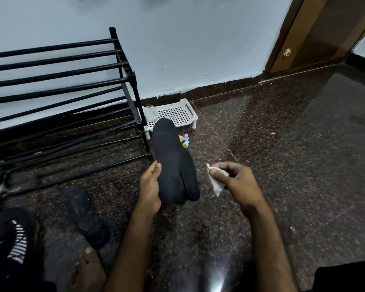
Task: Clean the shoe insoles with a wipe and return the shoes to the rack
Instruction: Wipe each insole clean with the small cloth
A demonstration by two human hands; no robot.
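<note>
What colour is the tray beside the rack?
White tray, perforated base; head view.

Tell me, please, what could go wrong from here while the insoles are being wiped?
1. The left hand holds two overlapping insoles along one edge; one could slip from that grip onto the floor.
2. The wipe is crumpled small in the right hand, so it may cover little surface.
3. The small coloured toys beyond the insoles could get knocked.

left hand grips insoles | right hand pinches wipe | forearms extended forward
</note>
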